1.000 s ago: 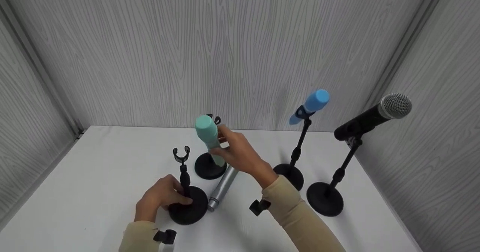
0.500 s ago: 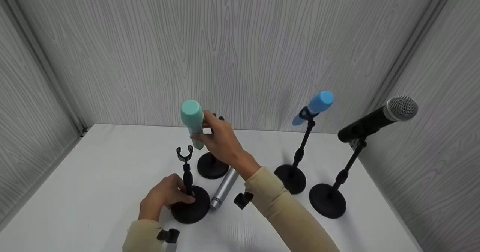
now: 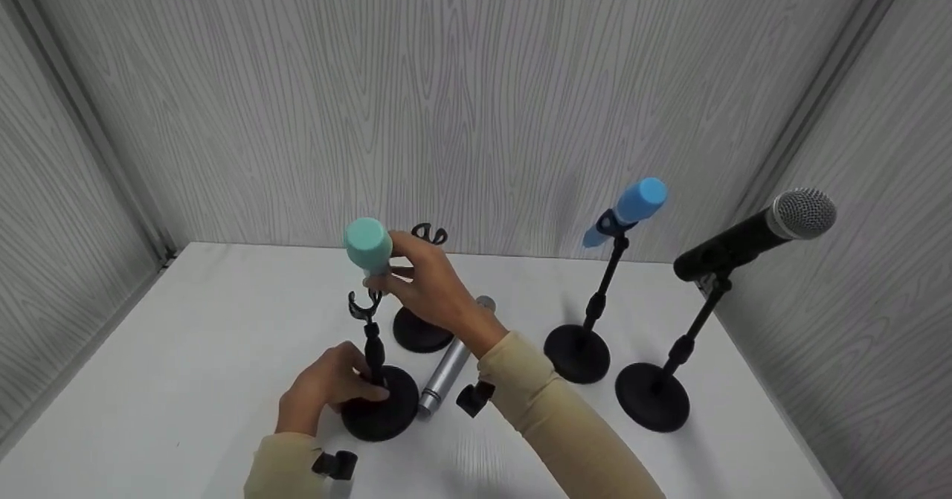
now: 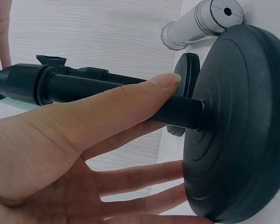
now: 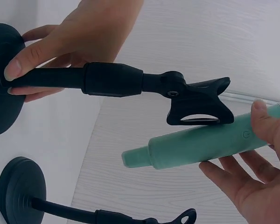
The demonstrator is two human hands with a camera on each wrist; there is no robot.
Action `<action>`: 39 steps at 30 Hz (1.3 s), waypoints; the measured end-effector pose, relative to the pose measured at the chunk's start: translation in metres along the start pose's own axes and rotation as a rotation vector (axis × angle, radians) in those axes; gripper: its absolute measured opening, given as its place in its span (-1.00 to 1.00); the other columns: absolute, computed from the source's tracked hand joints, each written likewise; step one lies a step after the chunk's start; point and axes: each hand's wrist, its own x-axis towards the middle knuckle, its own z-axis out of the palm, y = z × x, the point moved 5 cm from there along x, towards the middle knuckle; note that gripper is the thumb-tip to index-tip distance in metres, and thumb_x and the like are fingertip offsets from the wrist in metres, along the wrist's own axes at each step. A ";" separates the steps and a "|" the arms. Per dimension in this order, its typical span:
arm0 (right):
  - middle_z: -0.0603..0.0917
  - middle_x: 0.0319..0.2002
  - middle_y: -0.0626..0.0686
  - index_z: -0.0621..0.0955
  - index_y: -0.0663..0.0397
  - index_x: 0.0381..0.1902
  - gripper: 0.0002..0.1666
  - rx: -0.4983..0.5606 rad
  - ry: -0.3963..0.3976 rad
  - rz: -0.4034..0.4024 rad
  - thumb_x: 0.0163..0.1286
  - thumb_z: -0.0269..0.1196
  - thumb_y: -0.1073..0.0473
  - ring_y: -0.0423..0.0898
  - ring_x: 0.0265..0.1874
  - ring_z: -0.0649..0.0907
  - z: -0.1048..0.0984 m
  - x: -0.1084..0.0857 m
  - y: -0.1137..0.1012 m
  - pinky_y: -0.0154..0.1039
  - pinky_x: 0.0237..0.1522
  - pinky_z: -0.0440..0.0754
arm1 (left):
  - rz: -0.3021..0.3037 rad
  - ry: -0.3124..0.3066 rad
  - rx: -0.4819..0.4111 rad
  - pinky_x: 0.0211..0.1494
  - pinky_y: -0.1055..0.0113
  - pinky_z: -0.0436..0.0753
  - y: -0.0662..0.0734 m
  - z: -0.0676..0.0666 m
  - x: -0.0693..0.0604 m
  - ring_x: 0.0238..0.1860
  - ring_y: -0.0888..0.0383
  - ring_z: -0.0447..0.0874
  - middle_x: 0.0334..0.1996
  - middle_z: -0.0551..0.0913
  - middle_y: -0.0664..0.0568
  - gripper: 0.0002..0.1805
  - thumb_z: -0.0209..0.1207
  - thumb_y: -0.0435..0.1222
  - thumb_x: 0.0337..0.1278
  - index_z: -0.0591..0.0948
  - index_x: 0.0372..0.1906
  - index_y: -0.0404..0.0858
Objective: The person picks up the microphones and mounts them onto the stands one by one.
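Observation:
In the head view my left hand (image 3: 327, 384) holds a black microphone stand (image 3: 374, 343) low on its pole, just above the round base. The left wrist view has the thumb lying along the pole (image 4: 126, 100) and the fingers behind it and at the base (image 4: 238, 126). My right hand (image 3: 435, 291) pinches a mint-green microphone (image 3: 367, 242) by its handle, over that stand's clip. From the right wrist, the handle (image 5: 196, 142) lies slanted alongside the U-shaped clip (image 5: 200, 105); whether they touch, I cannot tell. The microphone's head is out of that view.
Behind my right hand stands another black stand (image 3: 422, 332) with a bare clip. A silver tube (image 3: 448, 369) lies on the white table (image 3: 186, 350). Right of it, two stands carry a blue microphone (image 3: 641, 200) and a black one (image 3: 732, 245). Grey panels (image 3: 476, 97) enclose the table.
My right hand has brought the mint-green microphone leftward from the rear stand, raising it and then lowering it over the near stand's clip. The left hand keeps its hold on the stand.

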 end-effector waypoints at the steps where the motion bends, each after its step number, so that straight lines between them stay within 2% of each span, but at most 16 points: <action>1: 0.67 0.18 0.15 0.55 0.17 0.28 -0.47 0.012 0.003 0.003 0.38 0.38 0.28 0.00 0.25 0.67 0.000 0.000 0.000 -0.32 0.25 0.63 | 0.000 -0.001 -0.002 -0.32 0.13 0.76 0.000 0.000 0.000 -0.33 -0.01 0.73 -0.23 0.72 -0.17 -0.51 0.56 -0.24 -0.04 0.61 -0.08 -0.43; 4: 0.66 0.21 0.15 0.53 0.17 0.32 -0.44 0.040 -0.021 0.003 0.39 0.37 0.30 0.01 0.30 0.64 0.002 0.001 -0.002 -0.31 0.30 0.60 | 0.006 -0.002 -0.005 -0.31 0.12 0.76 0.000 0.000 0.001 -0.32 -0.01 0.73 -0.24 0.73 -0.17 -0.52 0.56 -0.25 -0.03 0.62 -0.08 -0.42; 7: 0.65 0.21 0.17 0.50 0.19 0.33 -0.44 0.026 -0.087 -0.011 0.40 0.35 0.29 0.02 0.32 0.63 0.007 0.001 -0.001 -0.29 0.32 0.58 | 0.006 -0.001 -0.011 -0.30 0.11 0.77 -0.001 0.001 0.002 -0.30 -0.01 0.74 -0.24 0.73 -0.17 -0.53 0.55 -0.25 -0.04 0.62 -0.09 -0.42; 10: 0.65 0.16 0.18 0.47 0.24 0.28 -0.48 -0.017 -0.148 -0.052 0.42 0.33 0.31 0.02 0.29 0.64 0.012 0.001 0.000 -0.24 0.37 0.56 | 0.002 0.002 -0.020 -0.29 0.10 0.77 -0.002 0.001 0.002 -0.30 -0.02 0.74 -0.23 0.72 -0.19 -0.52 0.56 -0.26 -0.04 0.61 -0.08 -0.42; 14: 0.64 0.07 0.17 0.45 0.26 0.23 -0.52 -0.053 -0.178 -0.118 0.43 0.32 0.31 -0.01 0.18 0.66 0.015 0.000 0.002 -0.21 0.39 0.53 | -0.003 0.003 -0.031 -0.26 0.08 0.78 -0.002 0.001 0.001 -0.29 -0.04 0.75 -0.21 0.71 -0.21 -0.50 0.56 -0.27 -0.05 0.60 -0.06 -0.42; 20: 0.62 0.15 0.08 0.50 0.15 0.25 -0.36 -0.121 -0.215 -0.120 0.26 0.50 0.24 -0.07 0.21 0.58 0.017 -0.002 0.002 -0.23 0.42 0.47 | -0.017 -0.004 -0.033 -0.23 0.07 0.78 -0.001 0.000 -0.001 -0.26 -0.04 0.75 -0.19 0.70 -0.21 -0.50 0.55 -0.27 -0.03 0.57 -0.06 -0.40; 27: 0.65 0.16 0.10 0.52 0.18 0.26 -0.30 -0.169 -0.204 -0.103 0.19 0.55 0.24 -0.04 0.19 0.61 0.019 -0.002 0.004 -0.23 0.41 0.49 | -0.021 0.002 -0.025 -0.24 0.09 0.77 -0.002 -0.001 -0.003 -0.27 -0.03 0.73 -0.18 0.69 -0.22 -0.50 0.55 -0.28 -0.03 0.57 -0.06 -0.41; 33: 0.70 0.08 0.06 0.56 0.14 0.21 -0.36 -0.184 -0.167 -0.070 0.19 0.55 0.23 -0.10 0.15 0.67 0.019 -0.003 0.004 -0.30 0.34 0.55 | -0.020 0.006 -0.024 -0.25 0.09 0.76 -0.001 -0.001 -0.004 -0.28 -0.03 0.73 -0.17 0.69 -0.23 -0.50 0.55 -0.28 -0.03 0.56 -0.05 -0.41; 39: 0.74 -0.02 0.04 0.60 0.14 0.13 -0.43 -0.212 -0.138 -0.073 0.18 0.55 0.23 -0.14 0.07 0.72 0.019 -0.004 0.003 -0.33 0.27 0.60 | -0.006 0.008 -0.027 -0.27 0.08 0.78 -0.001 0.000 -0.003 -0.30 -0.03 0.74 -0.19 0.70 -0.22 -0.52 0.55 -0.30 -0.05 0.58 -0.07 -0.42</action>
